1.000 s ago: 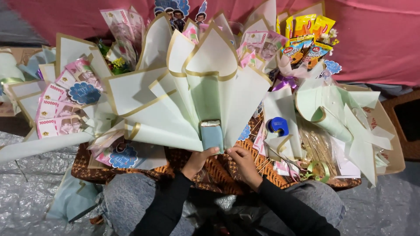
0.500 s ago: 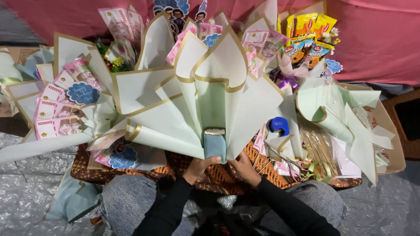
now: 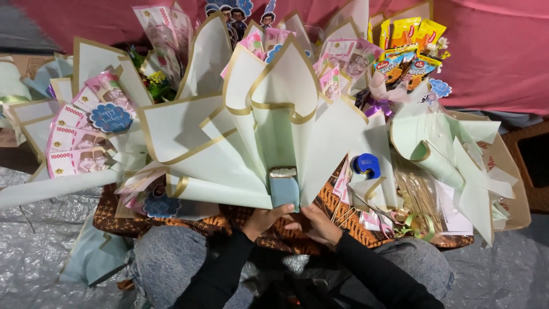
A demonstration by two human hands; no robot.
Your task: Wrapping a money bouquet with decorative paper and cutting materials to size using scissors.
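Crowded low batik-covered table [image 3: 171, 220] at frame centre, red cloth [image 3: 492, 51] behind, crinkled plastic sheet [image 3: 34, 257] along the bottom. Fanned pale-green, gold-edged wrapping [image 3: 269, 131] already layered around a blue-grey block [image 3: 284, 189], upright at lower centre. Left hand [image 3: 264, 218] closed on the block's lower edge; right hand [image 3: 320, 224] pinching the base beside it. No ribbon or tie visible on the stem yet, by the look of it. Finished money bouquet [image 3: 80, 137] crowding the left, blue tape dispenser [image 3: 366, 165] and loose sheets [image 3: 452, 166] on the right; little free room, only toward the lap.
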